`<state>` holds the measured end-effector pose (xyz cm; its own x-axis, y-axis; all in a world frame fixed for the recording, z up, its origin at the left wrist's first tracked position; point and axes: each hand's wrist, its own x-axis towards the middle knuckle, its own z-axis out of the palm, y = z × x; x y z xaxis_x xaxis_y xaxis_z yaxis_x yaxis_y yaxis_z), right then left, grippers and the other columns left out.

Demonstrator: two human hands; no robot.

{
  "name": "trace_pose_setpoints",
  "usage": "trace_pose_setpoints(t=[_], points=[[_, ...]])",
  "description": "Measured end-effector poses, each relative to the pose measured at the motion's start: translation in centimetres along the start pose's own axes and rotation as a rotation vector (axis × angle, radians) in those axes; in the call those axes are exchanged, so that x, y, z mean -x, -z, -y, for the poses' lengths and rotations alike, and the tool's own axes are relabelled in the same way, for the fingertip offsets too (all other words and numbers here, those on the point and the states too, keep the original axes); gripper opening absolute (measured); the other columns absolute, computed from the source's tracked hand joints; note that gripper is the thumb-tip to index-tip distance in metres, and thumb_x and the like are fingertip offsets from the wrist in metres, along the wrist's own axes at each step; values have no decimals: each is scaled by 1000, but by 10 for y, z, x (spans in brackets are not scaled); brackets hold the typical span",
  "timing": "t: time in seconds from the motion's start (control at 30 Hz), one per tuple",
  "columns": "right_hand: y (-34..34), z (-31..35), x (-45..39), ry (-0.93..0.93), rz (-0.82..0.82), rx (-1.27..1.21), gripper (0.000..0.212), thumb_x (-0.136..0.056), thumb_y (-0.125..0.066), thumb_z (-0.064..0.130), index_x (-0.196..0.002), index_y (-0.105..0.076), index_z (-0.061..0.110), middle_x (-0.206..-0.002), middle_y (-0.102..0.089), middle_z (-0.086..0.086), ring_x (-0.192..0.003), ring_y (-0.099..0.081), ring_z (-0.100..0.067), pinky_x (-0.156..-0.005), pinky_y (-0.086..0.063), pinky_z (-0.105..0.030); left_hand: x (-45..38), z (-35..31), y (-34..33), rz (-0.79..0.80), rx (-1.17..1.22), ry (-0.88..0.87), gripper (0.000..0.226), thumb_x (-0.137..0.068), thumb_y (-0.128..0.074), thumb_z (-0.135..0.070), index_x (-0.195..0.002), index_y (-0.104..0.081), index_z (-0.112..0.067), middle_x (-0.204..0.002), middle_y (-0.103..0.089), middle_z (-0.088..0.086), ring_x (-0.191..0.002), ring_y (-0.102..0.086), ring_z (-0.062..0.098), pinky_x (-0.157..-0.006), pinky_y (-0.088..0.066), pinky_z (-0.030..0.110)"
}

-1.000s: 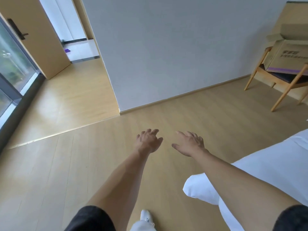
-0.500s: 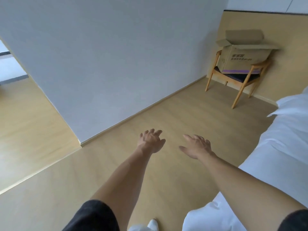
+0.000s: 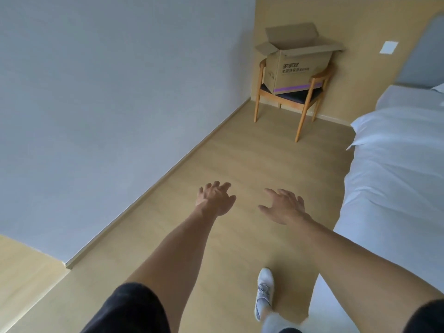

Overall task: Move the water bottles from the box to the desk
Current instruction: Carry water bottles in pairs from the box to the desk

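Over the wooden floor (image 3: 240,152) I saw my left hand (image 3: 215,200) and right hand (image 3: 283,207) both spread, holding nothing; the box (image 3: 298,68) sat on a chair (image 3: 305,102) ahead.

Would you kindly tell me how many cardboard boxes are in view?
1: the open cardboard box sits on the wooden chair in the far corner. Its contents are hidden from this angle.

Open box (image 3: 298,66) on chair (image 3: 288,97), both hands empty
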<state>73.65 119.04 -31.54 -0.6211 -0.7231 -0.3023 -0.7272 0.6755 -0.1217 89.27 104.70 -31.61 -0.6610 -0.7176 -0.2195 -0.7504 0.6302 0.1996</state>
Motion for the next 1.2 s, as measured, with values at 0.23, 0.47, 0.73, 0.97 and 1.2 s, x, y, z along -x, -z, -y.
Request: trace_pose_setpoints(t=[0.23,0.47,0.73,0.97,1.2], points=[[-2,17,-91,-9,44,-17,73,-93,-45,67,-157,-23,40,-164,-24,-4,-152,-19,-23,-120,-16,-48,-90,23,8,35,0,25,56,-101,-39,-52,-153,-35,-33,-151,-43,5,-138,-39,28,-113,-30,43],[41,54,-233,69,23,-46,71,-94,-44,66,-156,-24,39,-164,-26,-4,-151,-21,-25,-118,-19,-48,-220,41,48,4,0,83,53,-102,-40,-48,-152,-37,-31,-147,-46,6,-135,-42,29,-113,-33,42],[99,54,-373,121,20,-65,70,-95,-42,64,-157,-24,36,-161,-29,-6,-149,-24,-28,-118,-22,-49,-370,27,88,19,-15,117,51,-102,-41,-48,-150,-40,-30,-145,-48,9,-133,-45,32,-110,-35,43],[118,32,-466,78,11,-83,70,-90,-42,68,-153,-28,39,-154,-38,-5,-143,-32,-27,-113,-27,-49,-468,13,95,71,12,99,51,-103,-38,-46,-151,-38,-30,-147,-46,7,-133,-44,31,-112,-35,45],[136,-10,-560,-81,-6,-136,68,-89,-44,66,-151,-32,39,-146,-44,-3,-138,-38,-26,-110,-28,-48,-600,-26,96,74,-6,-36,48,-103,-38,-46,-147,-41,-27,-142,-51,6,-128,-50,30,-107,-40,48]])
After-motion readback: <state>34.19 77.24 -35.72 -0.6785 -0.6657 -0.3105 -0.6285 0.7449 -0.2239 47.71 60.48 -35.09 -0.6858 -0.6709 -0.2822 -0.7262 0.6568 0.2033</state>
